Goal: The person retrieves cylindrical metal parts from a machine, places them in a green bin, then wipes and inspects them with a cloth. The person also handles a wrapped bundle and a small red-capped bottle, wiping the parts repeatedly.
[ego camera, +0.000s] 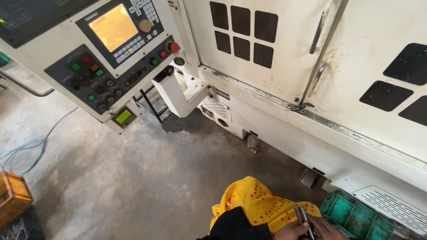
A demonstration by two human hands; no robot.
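Down at the near edge of my view, right of centre, both hands meet over the rods, which look like two slim dark metal pieces held side by side and pointing up and away from me. The left hand, coming out of a black sleeve, is curled around their lower end and grips them. The right hand lies against them from the right. The frame edge cuts it off, so I cannot tell whether its fingers are closed or only resting there.

A yellow cloth with red dots sits just behind the hands, and a green crate stands just to the right, under the machine's vent. The machine fills the far right, with its doors shut and the handles untouched. The panel hangs at the far left with its screen lit, well apart from the hands. A wooden box and a blue cable lie on the floor to the left.

As I judge it, the step in hand is holding and sorting the rods low down, near the crate. Any move from here calls for a firm pinch, since the pieces look thin and smooth and could slide past each other. One hand would also have to come free before anything on the machine is touched.
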